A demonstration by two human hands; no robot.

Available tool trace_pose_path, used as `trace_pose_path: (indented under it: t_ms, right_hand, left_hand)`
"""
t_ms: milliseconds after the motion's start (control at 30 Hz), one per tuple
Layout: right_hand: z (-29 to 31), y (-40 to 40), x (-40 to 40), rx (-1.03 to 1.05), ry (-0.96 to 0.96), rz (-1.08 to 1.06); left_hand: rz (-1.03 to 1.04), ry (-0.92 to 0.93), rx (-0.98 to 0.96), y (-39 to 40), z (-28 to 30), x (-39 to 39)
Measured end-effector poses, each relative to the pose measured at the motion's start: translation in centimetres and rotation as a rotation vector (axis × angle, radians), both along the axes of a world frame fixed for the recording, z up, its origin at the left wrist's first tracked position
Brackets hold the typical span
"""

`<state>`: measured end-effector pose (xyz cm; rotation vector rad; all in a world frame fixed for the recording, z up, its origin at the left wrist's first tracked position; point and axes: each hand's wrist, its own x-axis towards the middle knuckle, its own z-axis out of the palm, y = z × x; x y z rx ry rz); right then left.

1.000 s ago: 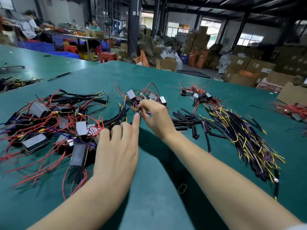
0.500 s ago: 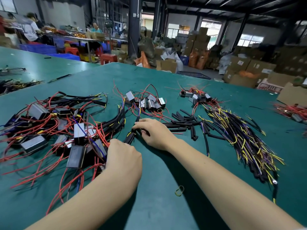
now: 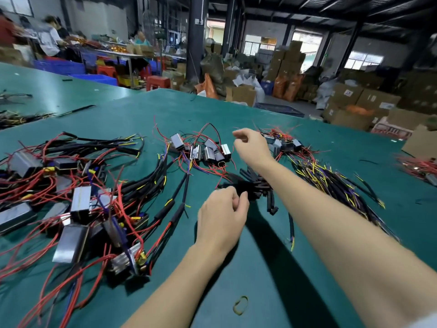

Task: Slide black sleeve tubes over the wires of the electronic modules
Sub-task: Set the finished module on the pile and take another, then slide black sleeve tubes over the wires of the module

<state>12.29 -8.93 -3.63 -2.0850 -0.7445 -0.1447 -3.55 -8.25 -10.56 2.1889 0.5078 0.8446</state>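
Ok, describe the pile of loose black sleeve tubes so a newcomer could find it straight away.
On the green table, look mid-table, just beyond the left hand and under the right forearm. The loose black sleeve tubes lie there in a small heap. Unlike the bundles on both sides, they are short, plain black pieces with no coloured wires showing.

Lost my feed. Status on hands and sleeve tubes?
Left hand curled at loose sleeve tubes, grip unclear. Right hand raised, fingers curled, apparently empty, near unsleeved modules. Nothing blocking.
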Motion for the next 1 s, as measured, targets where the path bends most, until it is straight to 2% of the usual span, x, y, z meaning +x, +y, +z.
trace_pose_path:
  t_ms: [133, 233, 333, 400, 467, 567, 667, 833, 1000]
  right_hand:
    - [1.1, 4.5, 3.4, -0.036, 0.082, 0.052]
    - [1.1, 7.7, 5.6, -0.195, 0.113, 0.086]
    - [0.4, 9.7, 7.1, -0.384, 0.089, 0.123]
    - [0.2, 9.9, 7.8, -0.465, -0.017, 0.136]
    - [1.0, 9.6, 7.8, -0.354, -0.166, 0.123]
    - [3.2, 8.4, 6.8, -0.032, -0.249, 0.138]
    - [5.0, 6.9, 5.2, 0.159, -0.357, 0.074]
    - [7.6, 4.3, 2.5, 0.435, -0.392, -0.012]
    - [8.8, 1.5, 0.3, 0.362, -0.257, 0.004]
  left_hand:
    - [0.036, -0.083, -0.064, 0.5, -0.4, 0.7]
    - [0.049, -0.101, -0.101, 0.6, -0.6, 1.0]
    - [0.049, -0.115, -0.151, 1.0, -0.9, 1.2]
    - [0.031, -0.117, -0.166, 1.2, -1.1, 1.3]
    - [0.018, -0.133, -0.18, 1.2, -1.1, 1.3]
    - [0.002, -0.153, -0.192, 1.2, -1.0, 1.4]
    - [-0.02, -0.157, -0.209, 1.4, -0.9, 1.3]
    - [-0.014, -0.185, -0.267, 1.6, -0.8, 1.4]
    - [-0.005, -0.337, -0.381, 1.9, -0.3, 1.3]
